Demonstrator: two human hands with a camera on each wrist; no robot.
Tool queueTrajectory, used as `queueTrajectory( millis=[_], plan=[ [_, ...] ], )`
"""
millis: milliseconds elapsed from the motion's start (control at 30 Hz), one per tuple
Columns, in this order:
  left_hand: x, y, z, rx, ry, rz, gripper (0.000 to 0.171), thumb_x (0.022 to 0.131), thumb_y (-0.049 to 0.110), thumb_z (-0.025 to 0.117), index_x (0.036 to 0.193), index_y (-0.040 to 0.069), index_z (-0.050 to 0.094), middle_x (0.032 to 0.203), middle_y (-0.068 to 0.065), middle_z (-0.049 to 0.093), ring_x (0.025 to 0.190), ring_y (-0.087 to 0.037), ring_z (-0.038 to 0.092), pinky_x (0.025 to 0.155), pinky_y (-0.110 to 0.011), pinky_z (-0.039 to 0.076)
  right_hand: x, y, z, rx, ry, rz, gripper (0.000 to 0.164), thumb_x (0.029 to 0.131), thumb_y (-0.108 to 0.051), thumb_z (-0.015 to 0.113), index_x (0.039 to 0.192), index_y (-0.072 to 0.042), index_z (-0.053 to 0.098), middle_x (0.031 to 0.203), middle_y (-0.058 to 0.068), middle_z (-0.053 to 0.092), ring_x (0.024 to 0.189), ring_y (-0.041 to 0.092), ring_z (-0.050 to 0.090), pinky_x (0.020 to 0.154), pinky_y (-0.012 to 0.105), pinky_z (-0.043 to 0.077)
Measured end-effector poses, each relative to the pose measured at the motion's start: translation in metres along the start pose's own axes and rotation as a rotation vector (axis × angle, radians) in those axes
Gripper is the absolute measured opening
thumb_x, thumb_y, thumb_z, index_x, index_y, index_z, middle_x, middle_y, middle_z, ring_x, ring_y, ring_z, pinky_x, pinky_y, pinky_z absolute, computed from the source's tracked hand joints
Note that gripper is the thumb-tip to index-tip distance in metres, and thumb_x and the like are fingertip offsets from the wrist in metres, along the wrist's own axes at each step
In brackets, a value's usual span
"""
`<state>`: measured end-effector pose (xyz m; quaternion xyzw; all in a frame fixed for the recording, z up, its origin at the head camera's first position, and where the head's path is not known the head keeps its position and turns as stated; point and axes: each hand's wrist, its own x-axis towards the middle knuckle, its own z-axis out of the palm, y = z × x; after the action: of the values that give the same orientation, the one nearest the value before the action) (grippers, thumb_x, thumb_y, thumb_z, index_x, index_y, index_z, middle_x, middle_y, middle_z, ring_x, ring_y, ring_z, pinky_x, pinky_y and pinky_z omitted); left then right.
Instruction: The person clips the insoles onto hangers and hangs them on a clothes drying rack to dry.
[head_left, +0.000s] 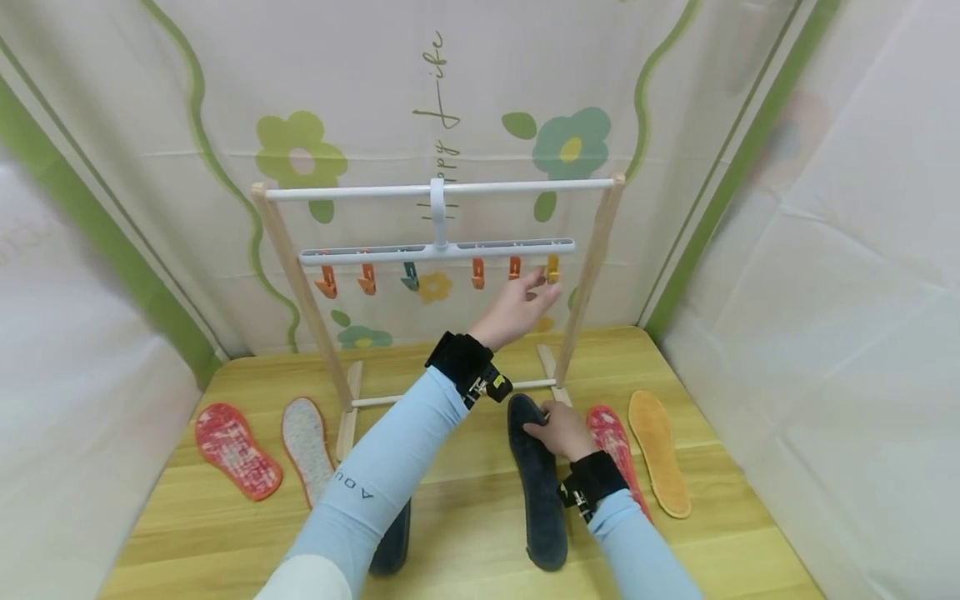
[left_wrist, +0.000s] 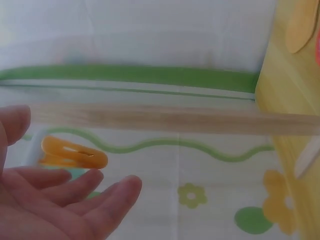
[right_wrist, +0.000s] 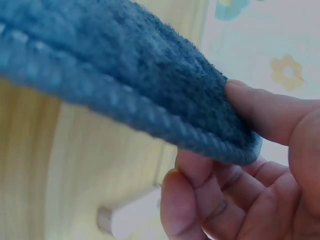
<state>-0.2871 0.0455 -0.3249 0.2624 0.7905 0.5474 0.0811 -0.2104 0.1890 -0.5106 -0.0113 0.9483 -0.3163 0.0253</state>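
My left hand (head_left: 519,307) is raised beside the yellow clothespin (head_left: 552,269) at the right end of the white clip hanger (head_left: 438,250). In the left wrist view its thumb stands apart from the fingers (left_wrist: 117,200), which lie just under the yellow clothespin (left_wrist: 75,152), with nothing gripped. My right hand (head_left: 564,429) pinches one end of a dark blue insole (head_left: 536,492), thumb on top and fingers beneath. Up close in the right wrist view, that insole (right_wrist: 125,60) looks fuzzy, with a stitched edge, and its pinched end is lifted.
The hanger hooks over a rack's white bar (head_left: 345,192) with wooden posts (head_left: 592,258). Several orange clothespins (head_left: 477,273) and a teal one (head_left: 409,276) hang along it. Red-patterned (head_left: 236,450), grey (head_left: 306,437) and orange (head_left: 660,454) insoles lie on the table; another dark insole (head_left: 392,546) is partly hidden.
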Motion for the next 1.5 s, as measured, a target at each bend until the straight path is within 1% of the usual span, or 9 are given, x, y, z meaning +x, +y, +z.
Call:
queueTrajectory(
  millis=[133,400,533,700,800,933,1100,1333,1500],
  plan=[
    [0.004,0.002,-0.002,0.013,0.011,-0.008,0.068,0.104,0.042,0.048,0.158,0.009,0.021,0.157,-0.010,0.035,0.138,-0.029,0.041,0.105,-0.038,0.043,-0.006,0.002,-0.018,0.015,0.010,0.020,0.024,0.091,-0.026,0.073,0.092,-0.006,0.061,0.068,0.003,0.054,0.055,0.017,0.050,0.049,0.030,0.040],
    [0.014,0.002,-0.005,-0.017,0.023,-0.041,0.068,0.105,0.042,0.046,0.159,0.012,0.018,0.159,-0.006,0.031,0.142,-0.029,0.034,0.111,-0.040,0.036,-0.014,0.003,-0.054,0.036,0.050,0.007,0.029,0.095,-0.028,0.068,0.111,-0.003,0.064,0.072,0.004,0.059,0.057,0.016,0.054,0.051,0.032,0.043],
    [0.020,0.000,-0.006,-0.047,0.047,-0.056,0.071,0.104,0.041,0.048,0.160,0.013,0.014,0.162,-0.005,0.022,0.147,-0.027,0.024,0.116,-0.040,0.026,-0.020,-0.001,-0.071,0.070,0.082,-0.022,0.026,0.098,-0.028,0.065,0.105,-0.003,0.063,0.071,0.005,0.058,0.055,0.017,0.052,0.051,0.032,0.042],
    [0.030,-0.005,-0.007,-0.071,0.085,-0.118,0.080,0.102,0.045,0.051,0.160,0.017,0.003,0.165,-0.004,0.010,0.149,-0.022,0.012,0.119,-0.040,0.018,-0.028,-0.010,-0.086,0.067,0.143,-0.062,0.026,0.097,-0.028,0.066,0.089,-0.006,0.058,0.065,0.004,0.052,0.050,0.018,0.048,0.049,0.032,0.039],
    [0.035,-0.009,-0.006,-0.091,0.111,-0.137,0.084,0.102,0.043,0.052,0.160,0.023,-0.005,0.166,-0.005,0.005,0.150,-0.024,0.009,0.119,-0.043,0.016,-0.030,-0.014,-0.090,0.055,0.164,-0.077,0.028,0.096,-0.029,0.067,0.083,-0.008,0.055,0.063,0.004,0.049,0.050,0.018,0.047,0.050,0.032,0.038],
    [0.042,-0.014,-0.005,-0.146,0.165,-0.136,0.090,0.102,0.039,0.056,0.157,0.030,-0.014,0.166,-0.005,0.000,0.150,-0.028,0.009,0.119,-0.046,0.016,-0.032,-0.017,-0.089,0.054,0.171,-0.086,0.027,0.096,-0.030,0.068,0.083,-0.010,0.056,0.064,0.003,0.051,0.052,0.017,0.048,0.052,0.032,0.040],
    [0.045,-0.016,-0.005,-0.234,0.224,-0.107,0.095,0.100,0.032,0.060,0.157,0.031,-0.017,0.165,-0.005,0.009,0.148,-0.031,0.016,0.118,-0.048,0.020,-0.033,-0.015,-0.088,0.063,0.172,-0.080,0.028,0.096,-0.029,0.068,0.080,-0.010,0.055,0.064,0.003,0.049,0.052,0.017,0.047,0.051,0.031,0.038],
    [0.042,-0.018,-0.003,-0.253,0.214,-0.138,0.096,0.100,0.039,0.059,0.157,0.027,-0.017,0.163,-0.006,0.017,0.145,-0.034,0.026,0.115,-0.048,0.027,-0.033,-0.010,-0.091,0.054,0.185,-0.073,0.029,0.096,-0.028,0.068,0.079,-0.009,0.053,0.064,0.004,0.049,0.052,0.018,0.047,0.051,0.031,0.037],
    [0.041,-0.022,-0.004,-0.208,0.213,-0.147,0.095,0.099,0.043,0.058,0.158,0.024,-0.014,0.163,-0.007,0.017,0.146,-0.032,0.022,0.116,-0.047,0.026,-0.033,-0.009,-0.092,0.057,0.184,-0.064,0.029,0.096,-0.028,0.068,0.079,-0.009,0.054,0.064,0.004,0.050,0.053,0.018,0.047,0.051,0.032,0.038]
  ],
)
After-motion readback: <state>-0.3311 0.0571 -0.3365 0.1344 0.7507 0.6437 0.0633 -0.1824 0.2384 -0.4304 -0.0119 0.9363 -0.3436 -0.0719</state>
